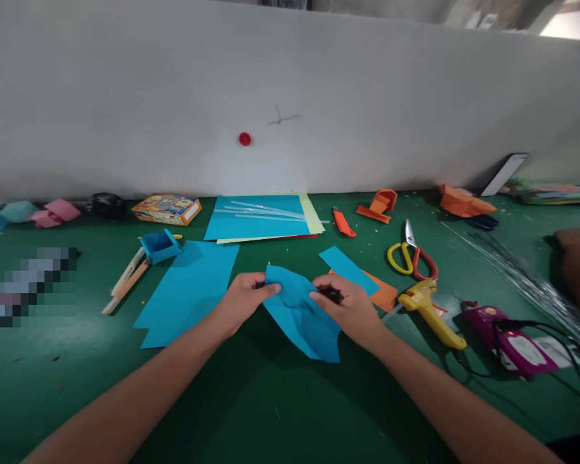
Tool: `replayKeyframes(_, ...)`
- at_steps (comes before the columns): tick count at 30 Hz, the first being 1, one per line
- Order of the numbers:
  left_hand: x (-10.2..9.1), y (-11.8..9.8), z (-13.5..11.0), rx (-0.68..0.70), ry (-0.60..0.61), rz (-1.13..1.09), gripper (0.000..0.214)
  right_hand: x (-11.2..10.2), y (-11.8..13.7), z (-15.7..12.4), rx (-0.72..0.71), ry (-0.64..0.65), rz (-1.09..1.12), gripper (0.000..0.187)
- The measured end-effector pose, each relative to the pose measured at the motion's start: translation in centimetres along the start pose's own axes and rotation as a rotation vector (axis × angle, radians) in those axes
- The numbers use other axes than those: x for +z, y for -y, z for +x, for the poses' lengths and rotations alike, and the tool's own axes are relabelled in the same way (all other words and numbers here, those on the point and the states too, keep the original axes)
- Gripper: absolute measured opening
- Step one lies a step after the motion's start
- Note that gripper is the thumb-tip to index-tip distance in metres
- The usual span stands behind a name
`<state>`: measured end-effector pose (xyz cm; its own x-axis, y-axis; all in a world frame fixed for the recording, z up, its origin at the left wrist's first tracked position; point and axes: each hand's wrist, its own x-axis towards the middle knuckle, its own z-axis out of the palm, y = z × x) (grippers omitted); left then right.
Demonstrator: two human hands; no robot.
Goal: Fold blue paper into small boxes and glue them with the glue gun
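A creased, curled piece of blue paper [302, 316] is held up between my hands over the green table. My left hand [244, 299] pinches its upper left corner between thumb and fingers. On the other side, my right hand [350, 306] grips the upper right edge, its thumb on the near face. Flat blue sheets [193, 283] lie to the left of my left hand. Just beyond my right hand rest a blue paper strip [348, 269] and an orange paper piece [384, 293]. The yellow glue gun [430, 312] lies to the right of them.
Scissors [410, 254] and an orange cutter [343, 222] lie behind the glue gun. A purple power box [510, 338] with black cables is at right. Clear sticks rest on stacked sheets [256, 225]. A blue paper box [159, 246] stands at left. A white wall [174, 96] bounds the table.
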<state>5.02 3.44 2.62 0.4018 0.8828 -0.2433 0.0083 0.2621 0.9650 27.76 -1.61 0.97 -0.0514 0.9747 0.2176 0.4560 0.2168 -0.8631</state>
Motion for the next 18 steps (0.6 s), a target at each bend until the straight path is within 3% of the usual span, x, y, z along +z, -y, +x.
replayKeyframes(5,0.02,-0.46,-0.01,-0.005,-0.071,0.079,0.026,0.08,0.26,-0.07,-0.036,0.055,-0.021,0.017)
replayKeyframes(10,0.12,-0.31,-0.13,0.118,-0.055,0.198,0.026,0.11,0.16,-0.12,-0.154,0.062,-0.034,0.017)
replayKeyframes(13,0.00,-0.18,-0.19,0.154,-0.065,0.274,0.030,0.19,-0.03,-0.17,-0.134,0.016,-0.035,0.019)
replayKeyframes(18,-0.31,-0.85,-0.31,0.097,-0.038,0.428,0.034,0.19,-0.03,-0.28,-0.090,-0.002,0.007,0.021)
